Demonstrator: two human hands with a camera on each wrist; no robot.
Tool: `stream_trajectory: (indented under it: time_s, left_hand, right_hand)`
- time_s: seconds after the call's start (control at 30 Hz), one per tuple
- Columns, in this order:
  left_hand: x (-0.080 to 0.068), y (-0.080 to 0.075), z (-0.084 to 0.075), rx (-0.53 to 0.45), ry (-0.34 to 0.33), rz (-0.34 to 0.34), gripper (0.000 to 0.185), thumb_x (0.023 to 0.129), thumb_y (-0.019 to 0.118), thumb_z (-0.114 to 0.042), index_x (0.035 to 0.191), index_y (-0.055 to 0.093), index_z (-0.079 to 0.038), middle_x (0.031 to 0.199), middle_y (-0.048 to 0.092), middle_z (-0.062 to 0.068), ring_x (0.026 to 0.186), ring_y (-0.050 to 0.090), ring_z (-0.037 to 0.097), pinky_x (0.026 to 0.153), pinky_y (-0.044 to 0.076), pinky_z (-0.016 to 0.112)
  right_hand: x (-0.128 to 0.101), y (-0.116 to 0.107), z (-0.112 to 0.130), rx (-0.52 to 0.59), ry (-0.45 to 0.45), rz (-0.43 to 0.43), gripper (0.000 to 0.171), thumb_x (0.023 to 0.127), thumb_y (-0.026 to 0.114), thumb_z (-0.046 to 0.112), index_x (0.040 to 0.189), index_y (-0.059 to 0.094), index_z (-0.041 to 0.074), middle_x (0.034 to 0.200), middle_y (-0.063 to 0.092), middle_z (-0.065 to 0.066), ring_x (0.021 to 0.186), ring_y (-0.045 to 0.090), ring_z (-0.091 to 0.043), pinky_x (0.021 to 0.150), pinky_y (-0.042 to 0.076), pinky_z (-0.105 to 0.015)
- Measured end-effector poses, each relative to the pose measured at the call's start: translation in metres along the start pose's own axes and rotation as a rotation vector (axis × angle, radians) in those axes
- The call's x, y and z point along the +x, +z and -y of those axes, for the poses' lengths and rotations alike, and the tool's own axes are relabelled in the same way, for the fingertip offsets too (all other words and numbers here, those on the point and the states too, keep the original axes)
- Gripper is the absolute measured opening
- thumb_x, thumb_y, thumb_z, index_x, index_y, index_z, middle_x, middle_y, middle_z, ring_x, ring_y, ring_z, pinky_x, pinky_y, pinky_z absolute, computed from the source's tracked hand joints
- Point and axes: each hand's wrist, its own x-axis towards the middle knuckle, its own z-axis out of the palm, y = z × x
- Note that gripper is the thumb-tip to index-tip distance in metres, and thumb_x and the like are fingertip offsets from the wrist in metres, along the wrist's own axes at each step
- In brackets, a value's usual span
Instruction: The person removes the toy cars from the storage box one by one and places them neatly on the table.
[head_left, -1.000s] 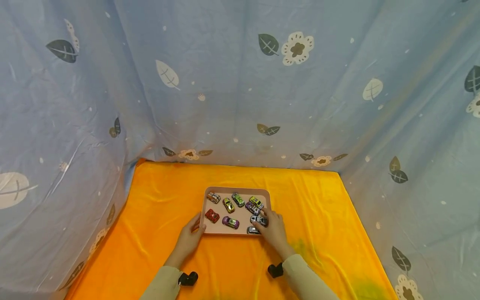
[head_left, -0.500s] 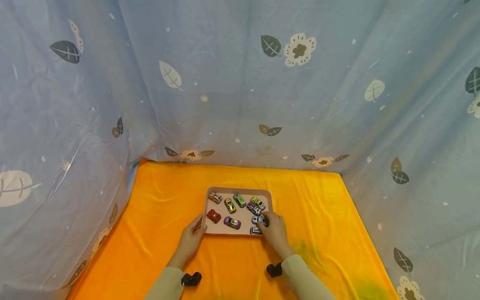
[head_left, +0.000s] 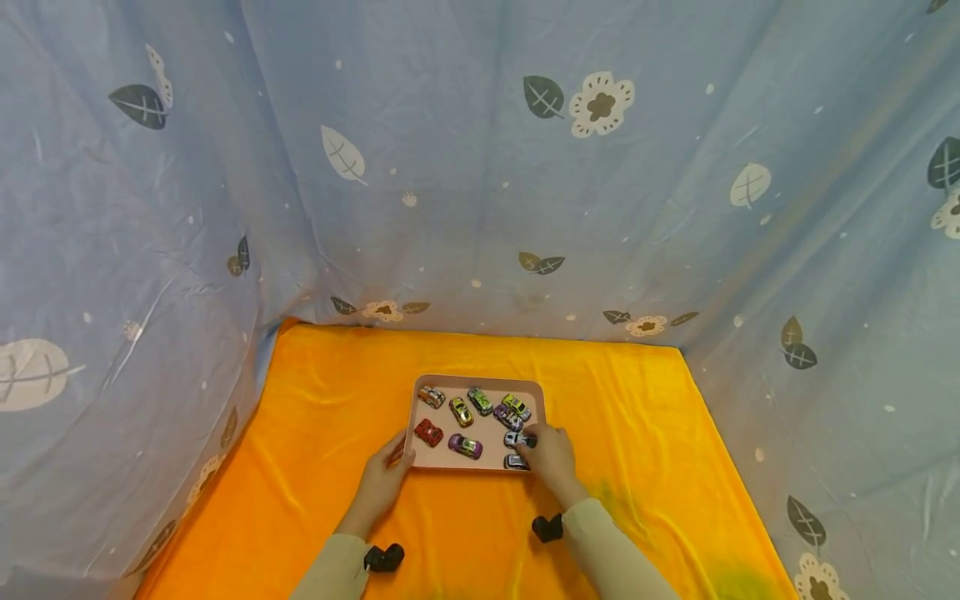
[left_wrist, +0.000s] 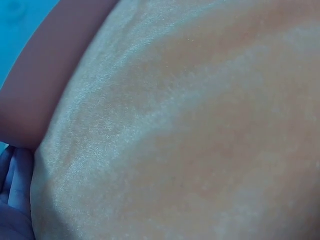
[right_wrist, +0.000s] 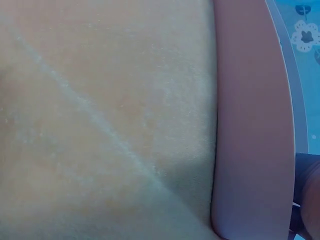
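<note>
Barely shifted, the right hand (head_left: 550,457) pinches a silver car (head_left: 515,438) — left hand (head_left: 382,479) grips the tray (head_left: 474,382) corner.

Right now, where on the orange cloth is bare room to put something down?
Bare orange cloth lies left of the pink tray, behind it up to the blue curtain, and right of it. It is crowded at the tray's near edge, where the left hand and right hand sit.

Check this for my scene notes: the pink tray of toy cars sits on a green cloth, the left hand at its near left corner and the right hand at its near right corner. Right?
Not quite: the cloth under the pink tray is orange, as the head view shows. The rest stands: the toy cars lie in the tray, the left hand is at its near left corner and the right hand at its near right corner.
</note>
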Motion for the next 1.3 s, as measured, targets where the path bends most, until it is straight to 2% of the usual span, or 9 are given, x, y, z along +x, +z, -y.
stream_trajectory:
  time_s: [0.23,0.43,0.6,0.83,0.97,1.1,1.2,1.3]
  left_hand:
    - [0.0,0.0,-0.003,0.006,-0.005,0.001,0.048,0.098,0.059,-0.025,0.145,0.048,-0.02,0.142,0.05,0.009,0.132,0.044,0.03,0.101,0.043,0.046]
    - [-0.001,0.0,-0.004,0.013,0.0,0.007,0.049,0.099,0.058,-0.023,0.146,0.046,-0.017,0.143,0.049,0.01,0.131,0.044,0.032,0.102,0.042,0.047]
    - [0.0,0.001,-0.004,0.004,-0.002,0.012,0.049,0.099,0.057,-0.023,0.147,0.045,-0.015,0.143,0.048,0.01,0.132,0.044,0.031,0.103,0.041,0.047]
    - [-0.001,0.001,-0.003,0.001,-0.021,0.01,0.05,0.099,0.057,-0.024,0.147,0.045,-0.018,0.144,0.048,0.007,0.132,0.044,0.029,0.102,0.042,0.046]
    - [0.0,0.001,-0.002,0.004,-0.008,0.01,0.049,0.099,0.057,-0.023,0.147,0.045,-0.017,0.144,0.048,0.008,0.131,0.044,0.03,0.102,0.042,0.047]
    - [0.0,0.001,-0.001,0.01,-0.011,0.009,0.049,0.099,0.057,-0.025,0.146,0.046,-0.018,0.144,0.048,0.008,0.133,0.042,0.03,0.103,0.04,0.048]
    - [0.0,0.001,0.001,0.018,-0.018,0.006,0.049,0.099,0.058,-0.027,0.146,0.046,-0.019,0.144,0.048,0.008,0.134,0.04,0.03,0.105,0.039,0.048]
    - [0.001,0.001,0.002,0.022,-0.019,0.007,0.049,0.099,0.058,-0.027,0.146,0.046,-0.019,0.144,0.048,0.007,0.134,0.04,0.029,0.105,0.038,0.048]
  right_hand:
    - [0.003,0.0,-0.002,-0.036,-0.002,0.017,0.027,0.08,0.08,0.029,0.099,0.077,0.011,0.088,0.069,-0.004,0.088,0.055,-0.031,0.081,0.044,-0.047]
    - [0.001,0.002,-0.005,-0.061,-0.05,-0.009,0.024,0.082,0.078,0.03,0.098,0.076,0.012,0.092,0.07,-0.004,0.091,0.056,-0.034,0.091,0.034,-0.056]
    - [-0.003,0.002,-0.005,-0.023,-0.07,-0.05,0.021,0.084,0.077,0.028,0.098,0.076,0.012,0.095,0.072,-0.004,0.098,0.054,-0.038,0.096,0.026,-0.059]
    - [-0.005,-0.002,-0.005,0.024,-0.07,-0.11,0.022,0.084,0.077,0.029,0.098,0.076,0.011,0.093,0.071,-0.005,0.102,0.052,-0.036,0.098,0.021,-0.055]
    - [-0.006,-0.007,-0.004,0.042,-0.101,-0.157,0.023,0.084,0.076,0.027,0.1,0.076,0.01,0.095,0.071,-0.007,0.101,0.053,-0.035,0.095,0.024,-0.056]
    - [-0.006,-0.011,-0.006,0.073,-0.137,-0.205,0.024,0.084,0.077,0.024,0.101,0.076,0.007,0.093,0.07,-0.01,0.098,0.056,-0.035,0.093,0.035,-0.055]
    - [-0.006,-0.013,-0.008,0.137,-0.143,-0.224,0.025,0.085,0.077,0.023,0.103,0.075,0.005,0.095,0.069,-0.011,0.096,0.06,-0.034,0.09,0.045,-0.052]
    - [-0.006,-0.014,-0.011,0.216,-0.11,-0.22,0.028,0.085,0.076,0.024,0.105,0.074,0.005,0.1,0.068,-0.01,0.097,0.062,-0.031,0.088,0.05,-0.05]
